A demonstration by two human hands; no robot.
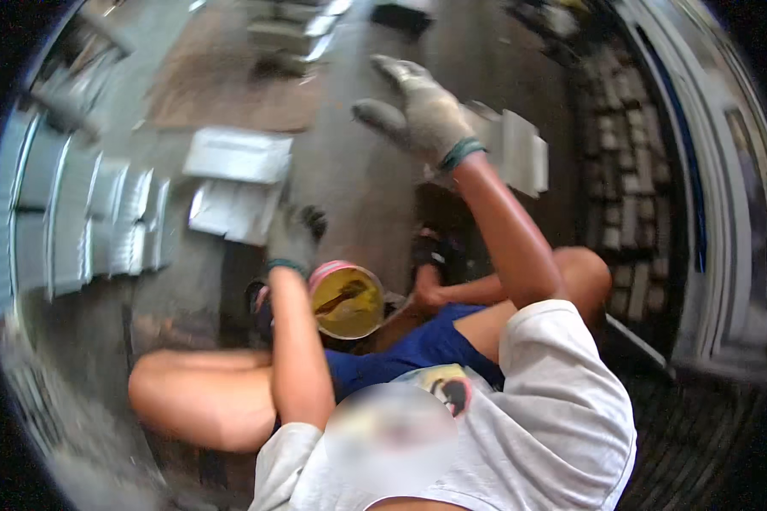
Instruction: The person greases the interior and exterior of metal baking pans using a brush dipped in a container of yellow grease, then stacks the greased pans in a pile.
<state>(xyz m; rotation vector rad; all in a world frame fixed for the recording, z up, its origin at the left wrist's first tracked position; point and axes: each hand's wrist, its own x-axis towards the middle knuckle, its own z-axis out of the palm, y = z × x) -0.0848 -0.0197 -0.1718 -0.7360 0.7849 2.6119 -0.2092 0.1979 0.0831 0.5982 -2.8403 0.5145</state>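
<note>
My right hand (422,115), in a grey-white work glove with a green cuff, is raised over the floor with its fingers apart and nothing in it. My left hand (294,235), in a like glove with dark fingertips, is beside a stack of pale rectangular pieces (236,153); blur hides whether it touches or grips one. Between my bent legs stands a round pink-rimmed tub (347,305) of yellowish-brown contents, with a brush-like tool (345,295) lying in it.
More pale slabs (523,153) stand just right of my right wrist. Rows of stacked pale pieces (112,217) line the left side. Many small blocks (626,172) are piled along the right. A brown flat sheet (230,83) lies on the floor ahead, near a dark object (401,19).
</note>
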